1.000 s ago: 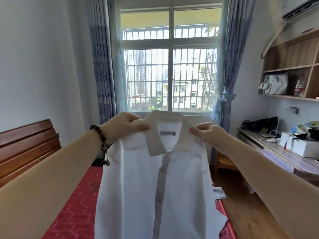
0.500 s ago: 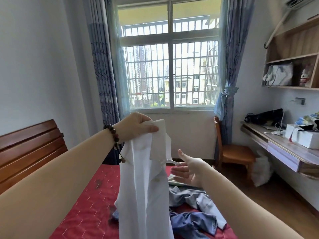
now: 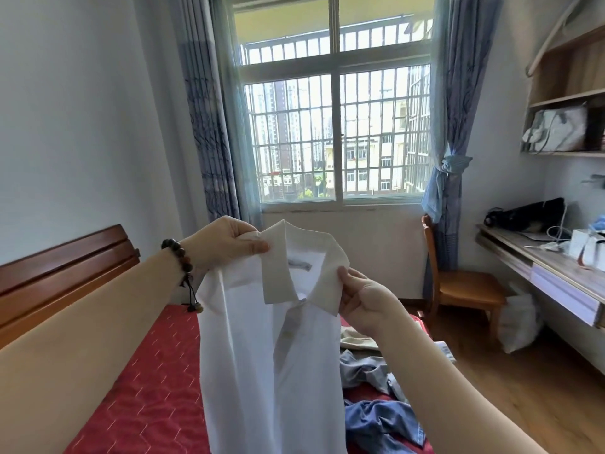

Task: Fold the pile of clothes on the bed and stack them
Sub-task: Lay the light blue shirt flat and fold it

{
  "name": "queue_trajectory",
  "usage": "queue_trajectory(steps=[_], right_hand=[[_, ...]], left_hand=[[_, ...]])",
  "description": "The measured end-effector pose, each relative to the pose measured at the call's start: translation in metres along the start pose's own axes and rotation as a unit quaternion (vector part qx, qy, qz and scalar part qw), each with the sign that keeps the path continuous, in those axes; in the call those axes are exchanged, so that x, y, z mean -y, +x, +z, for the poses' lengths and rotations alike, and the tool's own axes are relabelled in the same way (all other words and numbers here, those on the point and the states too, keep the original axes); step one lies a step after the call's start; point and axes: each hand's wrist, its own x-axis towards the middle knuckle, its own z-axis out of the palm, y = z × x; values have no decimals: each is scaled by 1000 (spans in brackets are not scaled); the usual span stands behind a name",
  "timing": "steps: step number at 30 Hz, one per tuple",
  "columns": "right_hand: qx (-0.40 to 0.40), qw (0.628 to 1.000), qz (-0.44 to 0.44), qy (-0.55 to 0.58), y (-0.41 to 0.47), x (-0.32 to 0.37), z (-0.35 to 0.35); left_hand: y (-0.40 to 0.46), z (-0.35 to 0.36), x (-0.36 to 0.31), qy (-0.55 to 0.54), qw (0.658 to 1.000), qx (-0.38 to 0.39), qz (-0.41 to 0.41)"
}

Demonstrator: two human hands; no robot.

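Your right hand (image 3: 361, 298), free half a second ago, is now pinching the collar of the white cotton collared shirt (image 3: 275, 348) again; your left hand (image 3: 229, 242) is pinching the opposite shoulder. The shirt is hanging mid-frame above the red quilted bed (image 3: 147, 388), ready for laying flat and folding.

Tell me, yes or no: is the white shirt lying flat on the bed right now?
No, the white shirt hangs in the air, the left hand and right hand pinching its collar.
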Motion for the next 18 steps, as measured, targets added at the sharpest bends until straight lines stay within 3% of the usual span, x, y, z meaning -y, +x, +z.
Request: queue_trajectory(steps=[3,6,9,11,18], right_hand=[[34,998,-33,44,-4,6,0],[47,998,-33,9,-10,11,-2],[-2,989,-65,-131,-12,18,-10],[-20,962,-117,-248,-10,25,-20],[114,955,-91,-260,-3,24,-40]], left_hand=[[3,1,4,7,1000,-15,3],[7,6,0,-7,1000,-22,8],[11,9,-10,4,1000,-13,21],[15,9,-15,23,999,-4,32],[20,2,-26,39,998,4,48]])
